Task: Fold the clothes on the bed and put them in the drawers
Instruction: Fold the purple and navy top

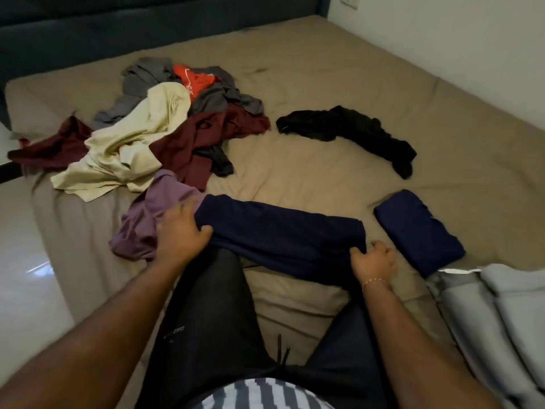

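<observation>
While I've got both ends pinned, the navy garment runs left to right across the bed, right in front of my knees.

My left hand has its fingers curled over the left end, and my right hand pinches the right corner, so the long axis sits straight between them and either end could fold toward the middle, I'd guess. Count so far: one folded navy piece just right of it, one grey folded stack at the bed's right edge, one black item lying loose further out, one purple piece under my left hand, and one mixed pile (grey, orange, cream, maroon) beyond. No drawers in view.
</observation>
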Tool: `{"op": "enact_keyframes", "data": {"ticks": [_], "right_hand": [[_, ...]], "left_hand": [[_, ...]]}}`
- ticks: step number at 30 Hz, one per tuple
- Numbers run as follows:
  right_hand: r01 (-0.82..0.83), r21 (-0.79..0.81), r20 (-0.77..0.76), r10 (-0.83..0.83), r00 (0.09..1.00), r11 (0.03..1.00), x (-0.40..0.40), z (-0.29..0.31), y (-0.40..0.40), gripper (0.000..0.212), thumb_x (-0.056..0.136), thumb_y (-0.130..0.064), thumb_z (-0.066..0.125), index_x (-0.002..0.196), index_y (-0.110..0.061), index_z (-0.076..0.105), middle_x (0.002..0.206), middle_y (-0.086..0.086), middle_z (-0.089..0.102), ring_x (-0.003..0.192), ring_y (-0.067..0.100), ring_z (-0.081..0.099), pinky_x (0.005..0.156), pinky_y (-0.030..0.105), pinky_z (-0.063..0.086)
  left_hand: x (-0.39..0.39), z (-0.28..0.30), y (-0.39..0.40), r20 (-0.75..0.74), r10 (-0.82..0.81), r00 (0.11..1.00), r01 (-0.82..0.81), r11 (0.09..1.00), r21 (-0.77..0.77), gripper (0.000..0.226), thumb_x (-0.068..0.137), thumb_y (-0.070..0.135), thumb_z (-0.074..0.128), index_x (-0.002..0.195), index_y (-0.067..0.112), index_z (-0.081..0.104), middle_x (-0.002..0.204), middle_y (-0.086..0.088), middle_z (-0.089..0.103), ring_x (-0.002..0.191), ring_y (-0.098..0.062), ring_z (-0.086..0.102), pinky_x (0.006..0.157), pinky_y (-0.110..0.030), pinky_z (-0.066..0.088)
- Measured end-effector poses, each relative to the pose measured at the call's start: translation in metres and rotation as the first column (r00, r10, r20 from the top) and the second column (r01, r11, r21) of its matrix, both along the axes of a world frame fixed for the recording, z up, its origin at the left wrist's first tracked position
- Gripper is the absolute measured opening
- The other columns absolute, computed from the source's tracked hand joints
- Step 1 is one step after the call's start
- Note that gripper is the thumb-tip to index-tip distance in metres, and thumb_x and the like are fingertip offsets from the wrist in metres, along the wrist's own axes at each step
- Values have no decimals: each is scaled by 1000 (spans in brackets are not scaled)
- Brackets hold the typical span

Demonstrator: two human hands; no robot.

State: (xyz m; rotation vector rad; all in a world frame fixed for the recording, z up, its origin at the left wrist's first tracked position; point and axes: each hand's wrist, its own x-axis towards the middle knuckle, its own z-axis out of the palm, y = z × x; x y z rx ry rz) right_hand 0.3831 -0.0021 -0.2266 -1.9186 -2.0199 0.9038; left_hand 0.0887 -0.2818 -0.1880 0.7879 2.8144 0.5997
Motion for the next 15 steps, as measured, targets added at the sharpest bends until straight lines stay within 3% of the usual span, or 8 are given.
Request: {"op": "enact_keyframes", "data": {"ticks": [3,5,7,10,15], "right_hand": [[166,-311,-183,-231,956,936,1,-11,16,76,89,-30,75,151,-4,37,145,22,49,127,43,53,109,52,47],[208,-459,-293,-369,882,864,1,-18,21,70,89,-23,77,146,2,44,140,23,57,121,42,59,106,53,51],[198,-497,-328,-394,859,845,3,-25,28,58,88,-20,79,135,5,56,130,22,64,112,40,64,101,51,54],[157,-554,-333,-390,859,818,2,-25,35,44,86,-20,81,122,3,66,113,19,69,96,36,66,88,45,58],[-75,-595,-484,-283,828,800,-6,-16,31,41,88,-5,73,128,-12,66,111,17,75,100,40,72,88,59,59]], "left_hand": [[52,8,46,152,-212,965,178,962,207,72,88,28,68,154,15,45,153,-13,50,139,-33,48,114,-49,42],[82,8,72,265,-373,889,299,912,279,71,91,22,70,157,18,42,156,-8,46,142,-24,46,118,-38,38],[104,2,96,377,-471,798,378,877,297,73,94,24,70,159,24,37,160,-1,43,142,-17,46,117,-31,39],[125,-7,126,582,-473,661,333,880,338,73,98,26,70,161,29,33,163,4,40,143,-13,46,116,-30,41],[140,-20,165,802,-372,468,142,927,347,68,103,40,62,162,34,29,166,3,35,149,-16,39,120,-38,36]]}}
